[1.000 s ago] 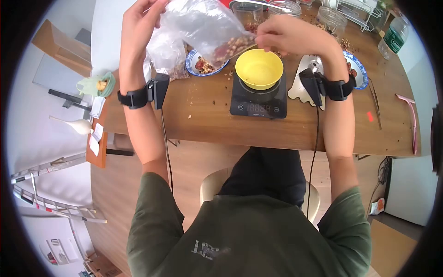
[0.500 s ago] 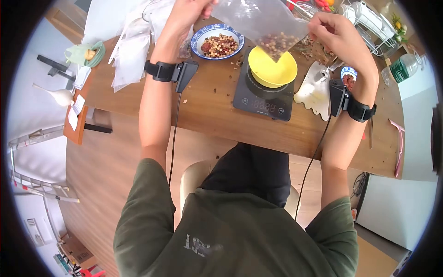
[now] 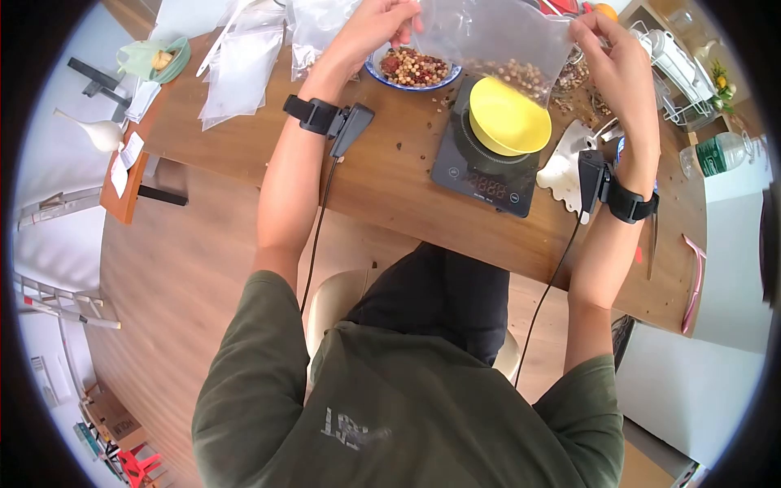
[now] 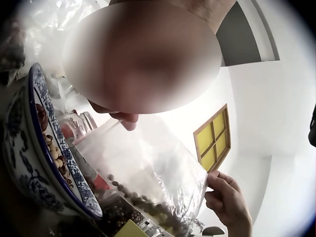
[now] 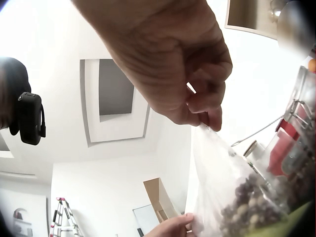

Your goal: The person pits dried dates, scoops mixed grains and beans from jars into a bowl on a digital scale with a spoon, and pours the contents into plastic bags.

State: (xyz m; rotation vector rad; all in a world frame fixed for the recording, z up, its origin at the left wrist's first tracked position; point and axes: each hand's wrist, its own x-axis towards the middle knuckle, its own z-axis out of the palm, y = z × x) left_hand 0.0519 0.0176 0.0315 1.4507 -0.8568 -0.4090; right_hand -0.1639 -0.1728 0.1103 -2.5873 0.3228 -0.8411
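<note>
A clear plastic bag (image 3: pixel 496 37) with mixed beans or grains in its bottom is stretched between both hands, its lower corner overlapping the yellow bowl (image 3: pixel 508 122) in the head view. My left hand (image 3: pixel 376 34) pinches the bag's left upper edge. At the opposite upper corner, my right hand (image 3: pixel 620 73) pinches it between thumb and fingers; the right wrist view shows this grip (image 5: pixel 192 79) closely. The yellow bowl stands on a black digital scale (image 3: pixel 480 179). Behind the left hand sits a blue-and-white bowl (image 3: pixel 443 80) of mixed beans and reddish pieces.
Flat plastic bags (image 3: pixel 240 77) lie at the back left. Right of the scale is a pale wavy-edged board (image 3: pixel 563 171). Farther right are a plastic bottle (image 3: pixel 720 154), a white rack (image 3: pixel 683 77) and a pink tool (image 3: pixel 694 281). Loose bits dot the table.
The bag has moved right, from left of the yellow bowl to over its far edge, and hangs more evenly between the hands. The head view has shifted too.
</note>
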